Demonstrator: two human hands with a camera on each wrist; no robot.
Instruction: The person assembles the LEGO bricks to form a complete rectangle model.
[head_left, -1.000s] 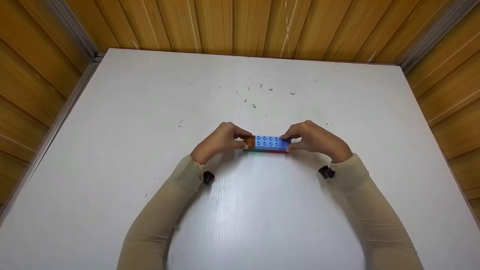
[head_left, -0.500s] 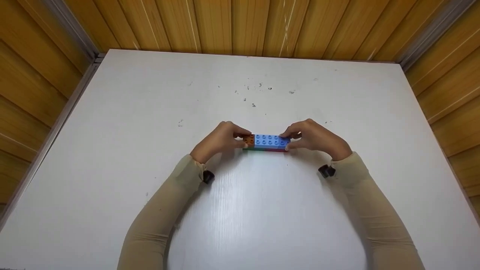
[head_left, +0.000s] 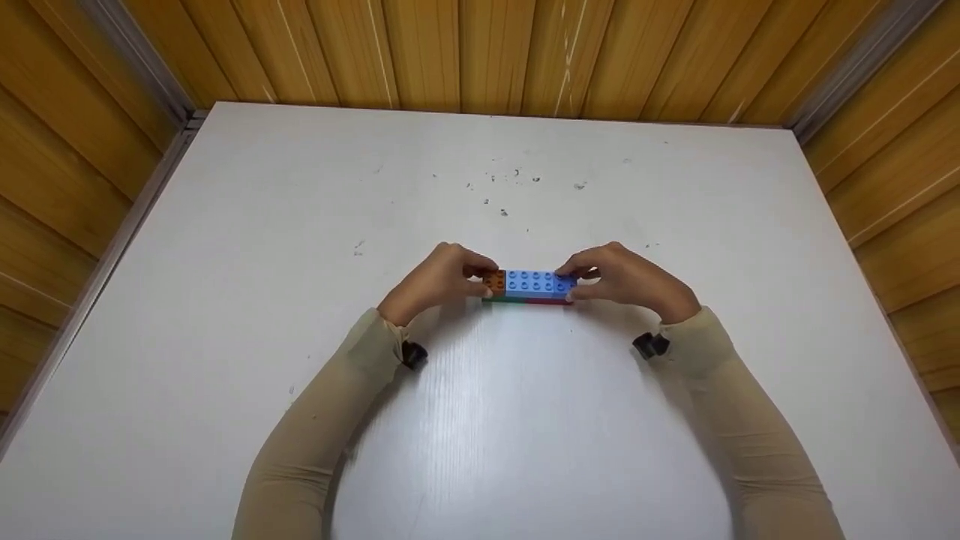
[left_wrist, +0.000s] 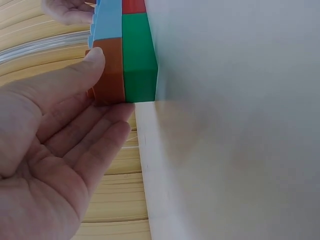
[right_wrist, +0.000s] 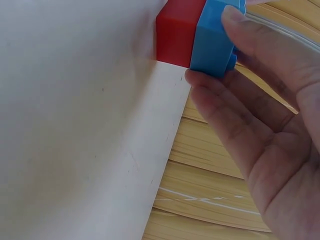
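A two-layer row of toy building bricks stands on the white table, studs up. Its top layer runs from an orange-brown brick (head_left: 494, 281) through a light blue brick (head_left: 529, 281) to a darker blue brick (head_left: 565, 285). Beneath them lie a green brick (left_wrist: 140, 60) and a red brick (right_wrist: 179, 32). At the left end, my left hand (head_left: 442, 279) pinches the orange-brown brick, thumb on its near side. My right hand (head_left: 626, 277) pinches the blue brick (right_wrist: 212, 42) at the opposite end. Fingers partly cover both end bricks in the head view.
The white table (head_left: 480, 420) has small dark marks beyond the hands. Yellow wood-patterned walls (head_left: 487, 56) border its back and sides, with grey metal posts at the far corners. A small black device (head_left: 651, 345) is on the right wrist, another (head_left: 414, 355) on the left.
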